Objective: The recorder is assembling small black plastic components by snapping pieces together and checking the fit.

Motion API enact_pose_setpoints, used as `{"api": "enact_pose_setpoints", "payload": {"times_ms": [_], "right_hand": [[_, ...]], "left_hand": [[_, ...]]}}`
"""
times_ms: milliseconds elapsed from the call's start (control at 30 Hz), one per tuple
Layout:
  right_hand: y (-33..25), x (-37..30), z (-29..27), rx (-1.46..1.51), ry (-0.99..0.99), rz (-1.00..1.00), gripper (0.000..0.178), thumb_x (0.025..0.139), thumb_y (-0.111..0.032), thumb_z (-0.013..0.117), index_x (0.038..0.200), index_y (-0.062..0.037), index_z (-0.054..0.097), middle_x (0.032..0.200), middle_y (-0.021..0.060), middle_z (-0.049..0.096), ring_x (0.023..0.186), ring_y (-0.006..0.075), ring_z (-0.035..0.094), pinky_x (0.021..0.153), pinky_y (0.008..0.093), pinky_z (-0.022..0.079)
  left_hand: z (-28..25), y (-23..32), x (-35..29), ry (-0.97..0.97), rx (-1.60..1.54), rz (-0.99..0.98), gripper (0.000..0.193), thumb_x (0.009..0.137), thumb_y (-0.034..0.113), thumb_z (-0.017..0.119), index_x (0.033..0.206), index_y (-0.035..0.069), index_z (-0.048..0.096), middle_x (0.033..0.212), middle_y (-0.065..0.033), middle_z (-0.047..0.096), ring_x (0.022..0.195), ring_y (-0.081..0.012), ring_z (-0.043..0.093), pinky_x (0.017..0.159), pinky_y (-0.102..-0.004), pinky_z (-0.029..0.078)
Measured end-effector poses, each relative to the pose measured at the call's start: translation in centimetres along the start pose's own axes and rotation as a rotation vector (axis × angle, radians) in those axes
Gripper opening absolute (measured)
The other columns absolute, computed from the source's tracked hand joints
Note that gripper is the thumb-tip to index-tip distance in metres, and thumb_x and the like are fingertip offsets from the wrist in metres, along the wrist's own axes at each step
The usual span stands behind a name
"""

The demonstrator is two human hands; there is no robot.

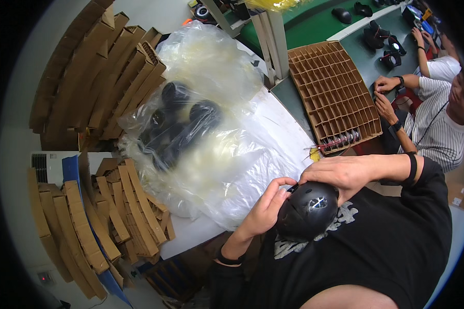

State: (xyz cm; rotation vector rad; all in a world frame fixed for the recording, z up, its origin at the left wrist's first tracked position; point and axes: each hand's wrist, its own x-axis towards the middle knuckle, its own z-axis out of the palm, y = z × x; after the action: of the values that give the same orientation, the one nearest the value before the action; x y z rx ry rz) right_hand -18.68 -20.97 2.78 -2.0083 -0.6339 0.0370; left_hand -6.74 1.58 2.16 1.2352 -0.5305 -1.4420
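Left hand (263, 210), thumb and fingers gripping the left rim, and right hand (340, 174), curled over the far edge, hold the smooth black, dome-shaped hard shell (300, 219) before the black cloth shirt (397, 232), apparently so opposed grips steady it off the white counter (282, 123).

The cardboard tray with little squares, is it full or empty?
Mostly empty: the cardboard tray shows bare squares, except shiny parts along the end nearest the wearer's right hand.
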Motion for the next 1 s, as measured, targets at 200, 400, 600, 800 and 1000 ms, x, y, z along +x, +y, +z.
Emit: {"api": "enact_pose_setpoints", "payload": {"times_ms": [200, 400, 600, 800, 1000], "right_hand": [[-0.1, -1.0, 0.5, 0.073, 0.013, 0.093, 0.071, 0.062, -0.018, 0.076, 0.122, 0.0007, 0.043, 0.111, 0.017, 0.053, 0.101, 0.0345, 0.054, 0.085, 0.0398, 0.045], [0.3, -1.4, 0.4, 0.074, 0.048, 0.107, 0.07, 0.062, -0.017, 0.076, 0.121, 0.0006, 0.043, 0.11, 0.0167, 0.053, 0.1, 0.0336, 0.054, 0.085, 0.0392, 0.044], [0.3, -0.8, -1.3, 0.115, -0.019, 0.149, 0.079, 0.059, -0.018, 0.08, 0.125, 0.0004, 0.041, 0.116, 0.018, 0.05, 0.105, 0.0349, 0.053, 0.091, 0.0407, 0.042], [-1.6, 0.8, -4.4, 0.172, -0.096, 0.13, 0.077, 0.071, -0.039, 0.076, 0.128, -0.0003, 0.043, 0.125, 0.0198, 0.045, 0.116, 0.0395, 0.046, 0.096, 0.042, 0.04], [-2.7, 2.0, -2.0, -0.154, 0.155, 0.025, 0.039, 0.082, -0.032, 0.066, 0.107, -0.0022, 0.062, 0.114, 0.0163, 0.052, 0.1, 0.0313, 0.054, 0.084, 0.0388, 0.046]], "left_hand": [[-0.1, -0.4, 0.2, -0.037, -0.03, -0.052, 0.029, 0.099, 0.015, 0.029, 0.12, 0.0, 0.043, 0.094, -0.0052, 0.052, 0.085, -0.0075, 0.047, 0.08, -0.0215, 0.039], [-0.2, -0.3, 1.1, -0.038, -0.019, -0.067, 0.029, 0.099, 0.014, 0.029, 0.118, -0.001, 0.045, 0.094, -0.0051, 0.052, 0.084, -0.0075, 0.048, 0.082, -0.0222, 0.039], [0.4, 0.7, 2.3, -0.018, -0.023, -0.041, 0.03, 0.098, 0.012, 0.029, 0.123, 0.0, 0.041, 0.105, -0.0083, 0.052, 0.093, -0.0104, 0.05, 0.088, -0.024, 0.038], [0.2, -0.3, 3.2, -0.021, 0.03, 0.052, 0.032, 0.097, 0.011, 0.03, 0.126, -0.001, 0.036, 0.113, -0.012, 0.05, 0.1, -0.0134, 0.05, 0.09, -0.0259, 0.038], [-0.4, 0.0, 3.1, 0.017, 0.099, 0.111, 0.031, 0.097, 0.011, 0.031, 0.125, -0.001, 0.037, 0.114, -0.0135, 0.051, 0.101, -0.0149, 0.05, 0.09, -0.0276, 0.038]]}}
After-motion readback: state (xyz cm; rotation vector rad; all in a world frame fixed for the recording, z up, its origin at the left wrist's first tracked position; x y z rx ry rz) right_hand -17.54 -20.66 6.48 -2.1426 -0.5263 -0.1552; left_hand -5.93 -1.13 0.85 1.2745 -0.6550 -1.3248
